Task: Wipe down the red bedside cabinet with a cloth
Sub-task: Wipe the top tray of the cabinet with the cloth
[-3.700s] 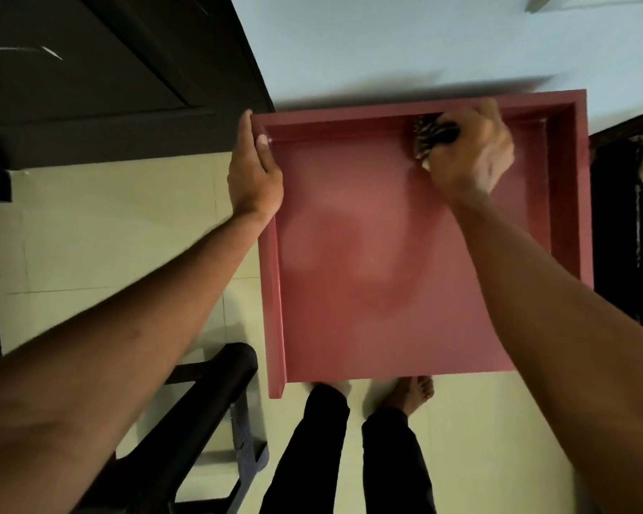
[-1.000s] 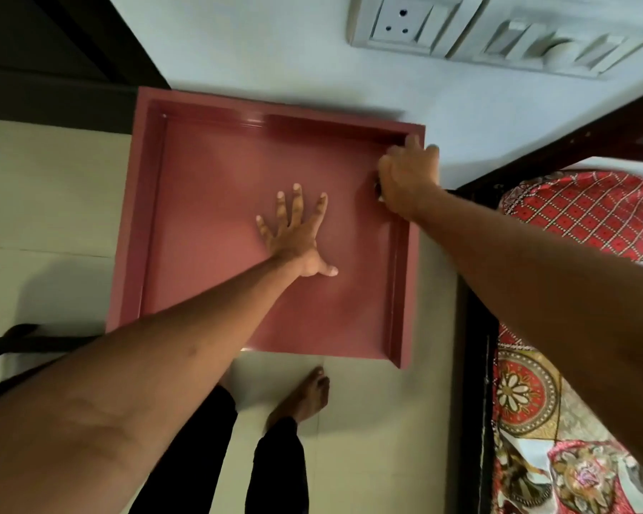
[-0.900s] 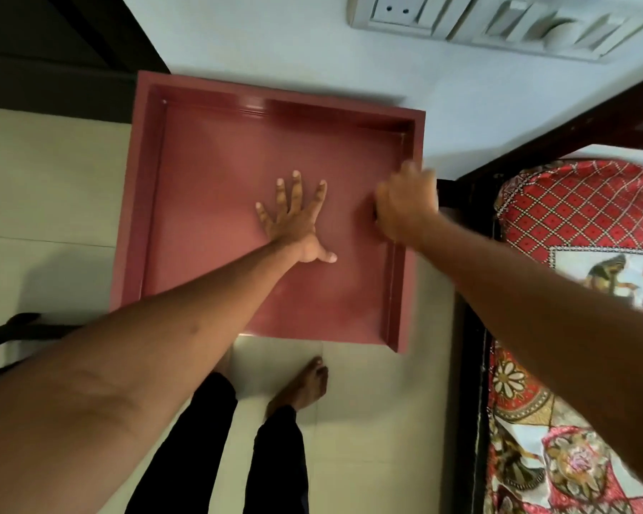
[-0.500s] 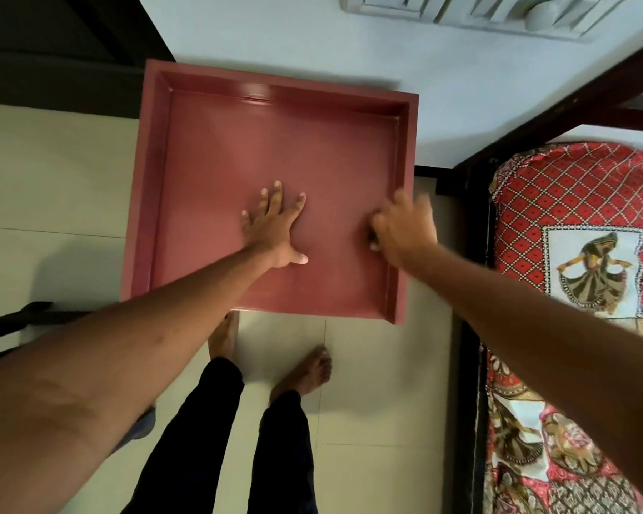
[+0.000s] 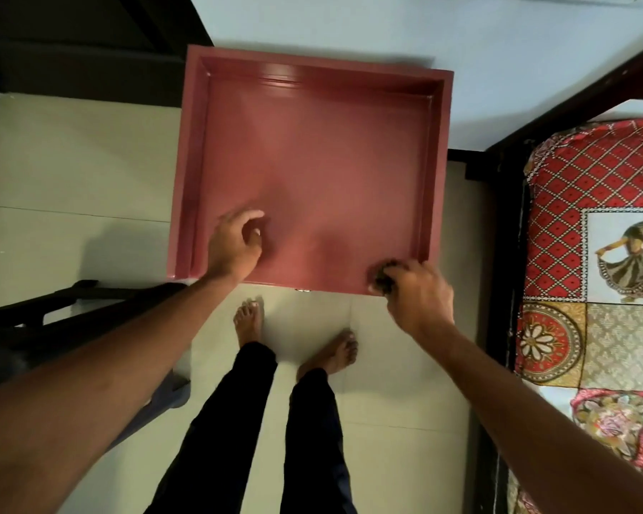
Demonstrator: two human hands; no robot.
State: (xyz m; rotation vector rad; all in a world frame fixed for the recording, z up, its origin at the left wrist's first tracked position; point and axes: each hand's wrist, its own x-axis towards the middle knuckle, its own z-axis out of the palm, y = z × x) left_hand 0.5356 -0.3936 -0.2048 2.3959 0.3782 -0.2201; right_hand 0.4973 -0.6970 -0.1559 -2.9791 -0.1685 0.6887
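Red bedside cabinet stood on the tiled floor against the pale wall, just beside the bed with its patterned cover. The right hand gripped a dark, bunched cloth at the near right corner of the recessed top, on the front edge. The left hand lay over the near left area, fingers loosely curled, holding nothing.

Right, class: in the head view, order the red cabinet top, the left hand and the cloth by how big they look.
1. Cabinet top, largest by far.
2. Left hand.
3. Cloth, smallest as seen, though the right hand covers most of it.
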